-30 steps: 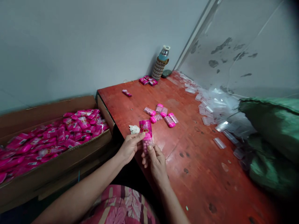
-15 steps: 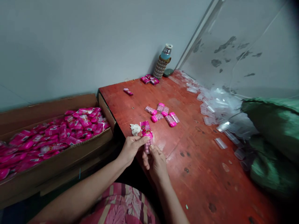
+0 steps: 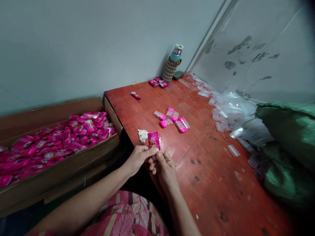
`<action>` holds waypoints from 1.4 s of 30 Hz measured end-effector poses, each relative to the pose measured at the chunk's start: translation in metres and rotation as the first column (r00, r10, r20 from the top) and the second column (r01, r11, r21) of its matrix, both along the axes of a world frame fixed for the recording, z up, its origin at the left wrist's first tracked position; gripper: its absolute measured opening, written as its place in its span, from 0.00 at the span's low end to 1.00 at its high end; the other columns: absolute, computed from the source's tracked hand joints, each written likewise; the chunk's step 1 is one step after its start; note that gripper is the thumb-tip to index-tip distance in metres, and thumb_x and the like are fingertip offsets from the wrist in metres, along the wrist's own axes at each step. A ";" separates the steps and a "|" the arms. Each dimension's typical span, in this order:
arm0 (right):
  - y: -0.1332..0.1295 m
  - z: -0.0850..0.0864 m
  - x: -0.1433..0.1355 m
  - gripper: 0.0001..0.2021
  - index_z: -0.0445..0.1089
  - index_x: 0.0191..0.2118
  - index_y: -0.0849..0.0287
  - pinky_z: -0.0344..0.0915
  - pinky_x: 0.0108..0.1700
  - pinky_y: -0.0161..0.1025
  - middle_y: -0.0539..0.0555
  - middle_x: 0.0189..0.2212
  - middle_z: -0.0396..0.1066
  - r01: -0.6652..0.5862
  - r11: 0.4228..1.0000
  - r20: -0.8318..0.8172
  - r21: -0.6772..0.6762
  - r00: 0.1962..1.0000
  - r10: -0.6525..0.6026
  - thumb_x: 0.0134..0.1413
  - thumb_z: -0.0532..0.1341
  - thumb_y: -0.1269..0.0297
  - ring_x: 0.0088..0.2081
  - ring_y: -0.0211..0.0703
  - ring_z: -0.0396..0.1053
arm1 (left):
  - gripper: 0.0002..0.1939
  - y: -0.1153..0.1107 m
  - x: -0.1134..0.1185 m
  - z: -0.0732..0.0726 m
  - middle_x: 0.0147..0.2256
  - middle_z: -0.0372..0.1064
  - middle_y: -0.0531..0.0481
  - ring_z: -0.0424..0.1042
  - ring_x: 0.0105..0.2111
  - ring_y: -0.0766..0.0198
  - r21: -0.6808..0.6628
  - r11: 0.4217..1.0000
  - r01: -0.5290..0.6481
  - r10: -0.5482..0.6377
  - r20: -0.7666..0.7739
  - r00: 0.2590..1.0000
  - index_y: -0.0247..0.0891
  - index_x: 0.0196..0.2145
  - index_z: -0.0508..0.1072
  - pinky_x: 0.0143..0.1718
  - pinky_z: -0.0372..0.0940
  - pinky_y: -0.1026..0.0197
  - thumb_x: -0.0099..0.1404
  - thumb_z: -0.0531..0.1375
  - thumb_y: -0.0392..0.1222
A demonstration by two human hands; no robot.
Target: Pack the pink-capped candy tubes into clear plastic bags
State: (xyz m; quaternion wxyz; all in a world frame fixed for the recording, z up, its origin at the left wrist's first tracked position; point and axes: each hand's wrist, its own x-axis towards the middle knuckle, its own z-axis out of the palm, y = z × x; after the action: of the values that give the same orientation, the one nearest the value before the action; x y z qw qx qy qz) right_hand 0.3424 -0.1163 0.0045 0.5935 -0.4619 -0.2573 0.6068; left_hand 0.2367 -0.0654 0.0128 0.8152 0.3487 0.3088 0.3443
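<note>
My left hand (image 3: 140, 158) pinches a printed pink wrapper (image 3: 153, 140) near its lower end, thumb on top. From the other side, my right hand (image 3: 164, 164) grips the same lower end with thumb and fingers. The small candy container at that end is mostly hidden by my fingers. Just beyond my hands lies a crumpled white wad (image 3: 142, 135) on the red table (image 3: 211, 190). Farther out rest several clear candy containers with pink caps (image 3: 181, 126), filled with small round candies.
At left stands a cardboard box (image 3: 98, 154) full of pink wrapped packs (image 3: 66, 137). Clear plastic cases (image 3: 228, 111) spill from a green sack (image 3: 290, 144) at right. Near the wall are a bottle in a knitted cover (image 3: 170, 68), pink packs (image 3: 158, 82) and a small pink piece (image 3: 135, 95).
The pink wrapper has come down over the candy container, whose candies showed between my hands before. My fingers are now closer together at its lower end.
</note>
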 end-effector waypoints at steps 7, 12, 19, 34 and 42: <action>-0.005 0.000 0.004 0.13 0.61 0.40 0.56 0.67 0.31 0.35 0.50 0.27 0.72 -0.045 0.999 0.007 0.018 0.999 0.045 0.48 0.63 0.64 0.28 0.38 0.71 | 0.13 0.000 -0.006 -0.001 0.19 0.63 0.51 0.61 0.18 0.71 -0.018 0.997 -0.072 0.072 -0.006 0.997 0.30 0.21 0.70 0.21 0.59 0.65 0.54 0.61 0.44; 0.009 -0.003 -0.002 0.11 0.61 0.33 0.57 0.64 0.25 0.31 0.47 0.20 0.71 0.014 1.000 0.019 -0.012 1.000 -0.014 0.46 0.64 0.64 0.20 0.35 0.68 | 0.15 -0.004 -0.010 -0.003 0.18 0.61 0.53 0.62 0.20 0.71 -0.011 0.998 -0.067 0.067 0.010 0.998 0.29 0.22 0.70 0.25 0.59 0.64 0.54 0.61 0.47; 0.017 -0.007 -0.014 0.11 0.62 0.28 0.59 0.60 0.21 0.28 0.48 0.20 0.70 -0.134 0.989 0.030 -0.061 0.990 0.136 0.46 0.64 0.60 0.19 0.33 0.64 | 0.17 -0.006 -0.036 0.004 0.20 0.66 0.48 0.68 0.20 0.65 -0.008 0.989 -0.150 0.150 -0.004 0.989 0.28 0.23 0.72 0.29 0.63 0.59 0.51 0.63 0.48; 0.014 -0.015 -0.005 0.12 0.67 0.30 0.60 0.63 0.26 0.30 0.51 0.25 0.70 -0.159 0.978 0.319 -0.139 0.927 0.196 0.48 0.61 0.55 0.24 0.36 0.65 | 0.16 0.089 -0.170 -0.023 0.46 0.68 0.42 0.56 0.54 0.49 0.631 0.480 0.610 0.615 -0.738 0.279 0.39 0.43 0.72 0.55 0.43 0.42 0.61 0.52 0.47; 0.019 -0.018 -0.009 0.17 0.68 0.30 0.59 0.64 0.24 0.31 0.51 0.24 0.71 -0.094 0.965 0.422 -0.245 0.886 0.194 0.39 0.65 0.51 0.23 0.38 0.66 | 0.28 0.148 -0.213 -0.066 0.54 0.59 0.44 0.53 0.53 0.44 0.164 0.590 0.791 0.434 -0.890 -0.139 0.47 0.50 0.66 0.51 0.41 0.34 0.54 0.52 0.60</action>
State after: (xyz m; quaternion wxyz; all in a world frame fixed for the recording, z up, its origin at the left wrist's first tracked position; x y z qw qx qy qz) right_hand 0.3335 -0.0969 -0.0135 0.4182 -0.6293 -0.3512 0.5530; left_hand 0.0240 0.0827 -0.0527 0.1013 0.8238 0.5494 -0.0965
